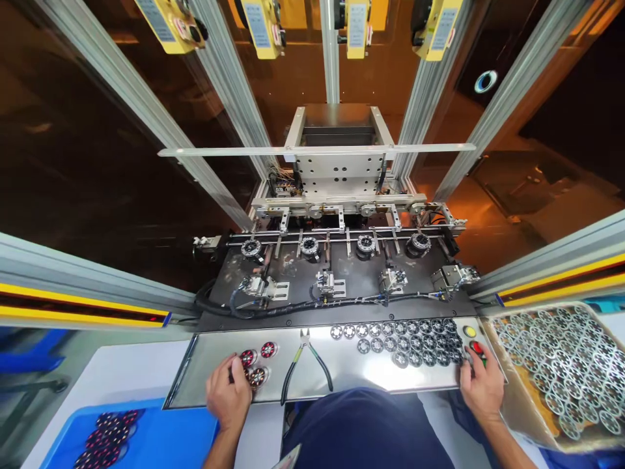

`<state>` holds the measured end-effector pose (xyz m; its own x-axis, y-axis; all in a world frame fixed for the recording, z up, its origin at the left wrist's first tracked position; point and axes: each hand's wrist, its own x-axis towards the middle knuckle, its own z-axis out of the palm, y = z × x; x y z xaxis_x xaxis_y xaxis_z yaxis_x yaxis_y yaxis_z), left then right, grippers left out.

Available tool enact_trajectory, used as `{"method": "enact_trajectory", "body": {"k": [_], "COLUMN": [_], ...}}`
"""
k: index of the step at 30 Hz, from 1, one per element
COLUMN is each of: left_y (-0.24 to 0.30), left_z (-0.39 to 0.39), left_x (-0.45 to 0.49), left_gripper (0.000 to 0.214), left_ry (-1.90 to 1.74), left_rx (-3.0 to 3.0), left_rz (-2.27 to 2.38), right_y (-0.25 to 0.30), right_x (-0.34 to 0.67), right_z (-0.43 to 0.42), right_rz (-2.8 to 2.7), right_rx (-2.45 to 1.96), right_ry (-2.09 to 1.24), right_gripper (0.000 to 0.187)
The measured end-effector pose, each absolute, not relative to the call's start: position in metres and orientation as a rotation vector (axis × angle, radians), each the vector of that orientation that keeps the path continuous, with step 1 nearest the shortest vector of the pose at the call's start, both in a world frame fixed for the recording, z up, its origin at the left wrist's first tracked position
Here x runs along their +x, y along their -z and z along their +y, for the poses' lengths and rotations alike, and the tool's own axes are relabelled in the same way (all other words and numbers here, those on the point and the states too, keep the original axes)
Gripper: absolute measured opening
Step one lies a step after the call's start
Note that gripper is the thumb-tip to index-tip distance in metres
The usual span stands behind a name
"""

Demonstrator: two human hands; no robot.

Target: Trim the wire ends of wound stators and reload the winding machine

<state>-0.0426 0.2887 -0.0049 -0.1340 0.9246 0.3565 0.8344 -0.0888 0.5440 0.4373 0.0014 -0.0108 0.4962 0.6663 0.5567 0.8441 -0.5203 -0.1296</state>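
Note:
My left hand (228, 392) is at the left of the steel tray (342, 378), its fingers curled at the edge of several round red-and-black slotted parts (258, 376); it seems to pinch one, mostly hidden by the fingers. Just right of these parts lie green-handled cutting pliers (306, 355), jaws pointing away from me. My right hand (482, 387) is bent in at the tray's right end, beside rows of round metal slotted parts (415, 344) and close to a red button (477, 348). Whatever its fingertips close on is hidden.
Behind the tray stands a machine with several round fixtures (309, 247) and cables. A blue bin (161, 436) with red-and-black parts is at left; a box (522, 417) full of metal rings is at right. Yellow light barriers (83, 312) flank the opening. A yellow button (469, 331) sits near the red one.

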Motion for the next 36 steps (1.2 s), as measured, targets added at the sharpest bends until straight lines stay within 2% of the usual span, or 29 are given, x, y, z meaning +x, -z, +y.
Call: {"method": "enact_trajectory", "body": {"k": [36], "left_y": [0.0134], "left_z": [0.2861], "left_x": [-0.0458], "left_gripper": [0.035], "left_ry": [-1.072], "left_rx": [2.023], "left_rz": [2.019], "right_y": [0.0116], "right_x": [0.4446], "right_z": [-0.0007], "right_rz": [-1.367], "right_rx": [-2.356], "right_ry": [0.779], "right_gripper": [0.029]}}
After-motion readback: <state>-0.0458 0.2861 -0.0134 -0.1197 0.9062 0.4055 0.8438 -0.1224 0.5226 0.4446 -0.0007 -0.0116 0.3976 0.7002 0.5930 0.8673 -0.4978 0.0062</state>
